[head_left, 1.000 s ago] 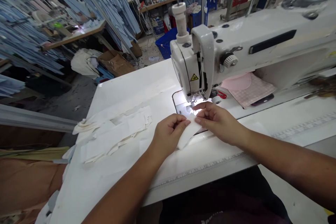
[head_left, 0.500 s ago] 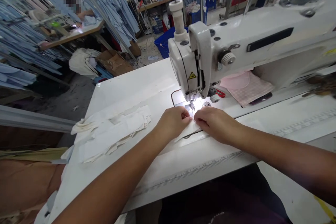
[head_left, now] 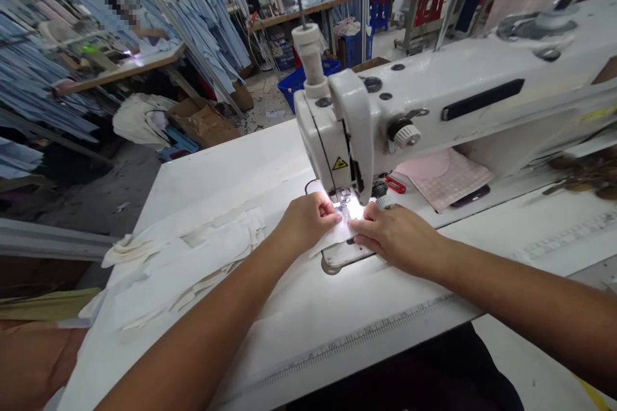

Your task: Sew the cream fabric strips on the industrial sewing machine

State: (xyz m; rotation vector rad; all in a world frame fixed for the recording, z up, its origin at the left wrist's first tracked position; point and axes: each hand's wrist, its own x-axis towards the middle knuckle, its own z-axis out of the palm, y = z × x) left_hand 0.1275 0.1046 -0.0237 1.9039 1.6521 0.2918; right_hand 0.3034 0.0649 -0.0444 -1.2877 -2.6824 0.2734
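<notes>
The left hand [head_left: 306, 221] pinches a white fabric strip [head_left: 335, 241] with its fingers just beside the sewing machine needle [head_left: 345, 199]; the right hand [head_left: 398, 237] presses flat, fingers extended. If the strip slips, fingertips this close could get pierced.

two bare forearms [head_left: 193, 347] [head_left: 520, 305], long and smooth, narrow toward the wrists and end in a broad-backed left hand [head_left: 306, 223] and right hand [head_left: 398, 241] with slender fingers. a dark garment [head_left: 385, 385] shows along the bottom edge, too shadowed for any detail.
</notes>
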